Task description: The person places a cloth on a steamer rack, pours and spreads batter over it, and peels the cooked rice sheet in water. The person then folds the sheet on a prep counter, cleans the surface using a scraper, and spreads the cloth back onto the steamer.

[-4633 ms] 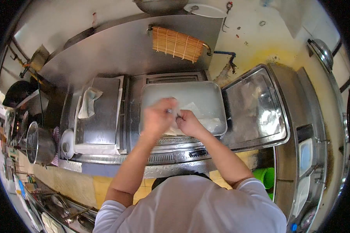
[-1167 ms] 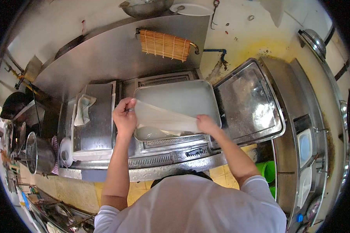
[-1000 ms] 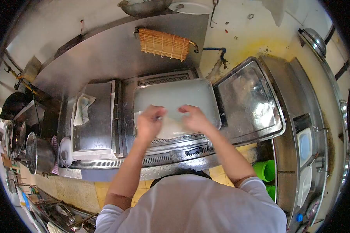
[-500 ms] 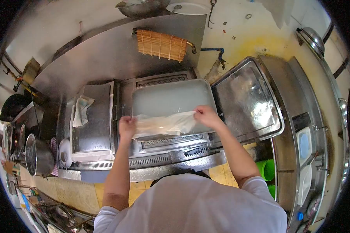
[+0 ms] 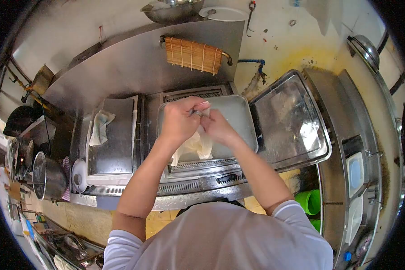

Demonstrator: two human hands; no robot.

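My left hand (image 5: 181, 118) and my right hand (image 5: 218, 126) are close together over a shallow metal tray (image 5: 238, 118). Both are closed on a wet, off-white cloth (image 5: 198, 145). A bunched end of it shows above my fingers, and the rest hangs below toward the tray's near edge. Whitish, cloudy liquid seems to fill the tray. My fingers hide the gripped middle of the cloth.
A large empty-looking metal tray (image 5: 285, 121) leans at the right. To the left, a folded white cloth (image 5: 102, 127) lies on a steel lid (image 5: 117, 153). A rolled bamboo mat (image 5: 193, 55) hangs on a pipe behind. A steel pot (image 5: 49, 176) stands far left.
My hands have come together and upward from the two ends of the stretched cloth. The cloth is now bunched between them, its loose part hanging down. The view has shifted slightly.
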